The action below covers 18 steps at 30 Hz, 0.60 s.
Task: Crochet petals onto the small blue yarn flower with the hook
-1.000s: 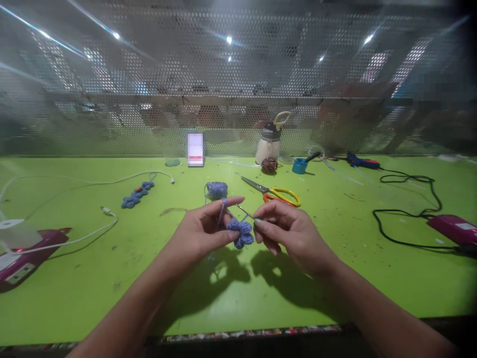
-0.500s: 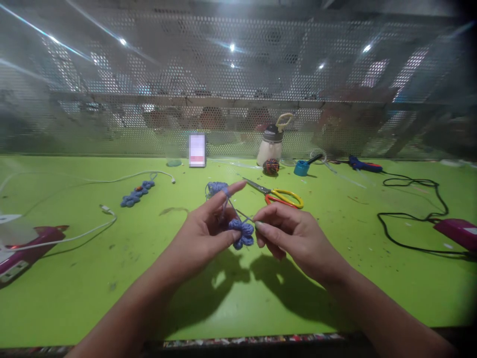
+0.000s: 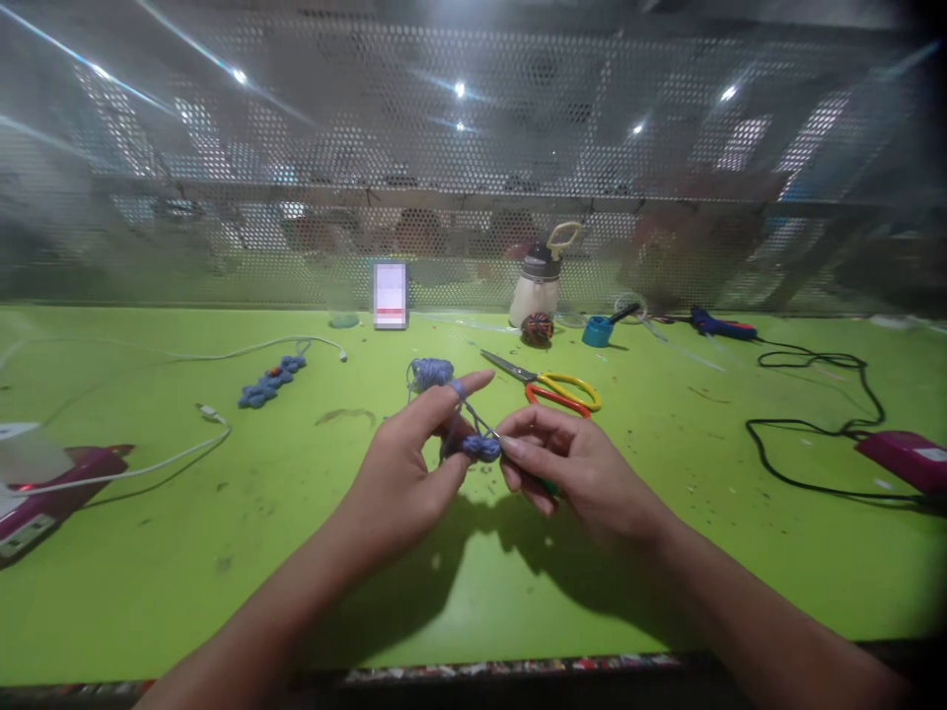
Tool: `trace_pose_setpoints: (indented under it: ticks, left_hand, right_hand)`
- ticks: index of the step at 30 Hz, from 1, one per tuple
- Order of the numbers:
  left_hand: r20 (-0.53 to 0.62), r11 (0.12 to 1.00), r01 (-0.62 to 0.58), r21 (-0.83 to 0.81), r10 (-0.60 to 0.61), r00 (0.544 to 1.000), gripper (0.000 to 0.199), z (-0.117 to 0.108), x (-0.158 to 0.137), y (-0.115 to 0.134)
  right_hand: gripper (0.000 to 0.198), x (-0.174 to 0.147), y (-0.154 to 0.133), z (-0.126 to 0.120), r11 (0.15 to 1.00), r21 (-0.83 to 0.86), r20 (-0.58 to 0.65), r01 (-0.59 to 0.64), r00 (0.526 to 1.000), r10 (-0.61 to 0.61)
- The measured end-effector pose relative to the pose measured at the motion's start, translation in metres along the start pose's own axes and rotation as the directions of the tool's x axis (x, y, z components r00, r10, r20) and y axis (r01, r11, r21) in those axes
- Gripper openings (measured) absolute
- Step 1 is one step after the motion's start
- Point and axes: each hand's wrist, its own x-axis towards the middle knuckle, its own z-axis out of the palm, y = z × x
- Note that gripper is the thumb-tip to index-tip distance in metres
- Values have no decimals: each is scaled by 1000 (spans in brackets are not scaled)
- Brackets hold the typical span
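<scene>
Between thumb and fingers, my left hand (image 3: pixel 421 444) pinches a blue-purple crocheted flower (image 3: pixel 482 449), seen nearly edge-on. Yarn loops round its raised index finger and runs down to the flower. My right hand (image 3: pixel 554 454) is closed on a crochet hook (image 3: pixel 497 434); the thin metal tip meets the flower, and a bit of green handle shows under the fingers. Just behind my left hand lies the blue-purple yarn ball (image 3: pixel 431 372). Scissors (image 3: pixel 547 383) with yellow and red handles lie beyond my right hand.
A crocheted flower strip (image 3: pixel 272 382), white cable (image 3: pixel 273 345) and power strip (image 3: pixel 51 493) lie left. At the back stand a phone (image 3: pixel 391 296), bottle (image 3: pixel 534 291), dark multicoloured ball (image 3: pixel 537 329) and blue holder (image 3: pixel 597 331). A glue gun (image 3: pixel 721 323) and black cord (image 3: pixel 814 424) lie right.
The flower has tipped from facing me to nearly edge-on. Both hands stay close together, with the hook tip now nearer the flower's upper edge.
</scene>
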Motion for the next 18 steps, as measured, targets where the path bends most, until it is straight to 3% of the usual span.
trace_pose_setpoints:
  ticks: [8,14,18]
  left_hand:
    - [62,979,101,-175,-92,994,74,0,0,-5]
    - [133,818,340,-465,-315,940,80,-2,7,-1]
    - [145,752,371,-545,-351,925,89,-2,9,-1]
  right_hand:
    - [24,-2,-5,5,997,-71,-21,6,1000,-7]
    - [26,1,2,8,1000,25,-52,-1,999,2]
    - [26,1,7,11,994,105,-87,-6,996,15]
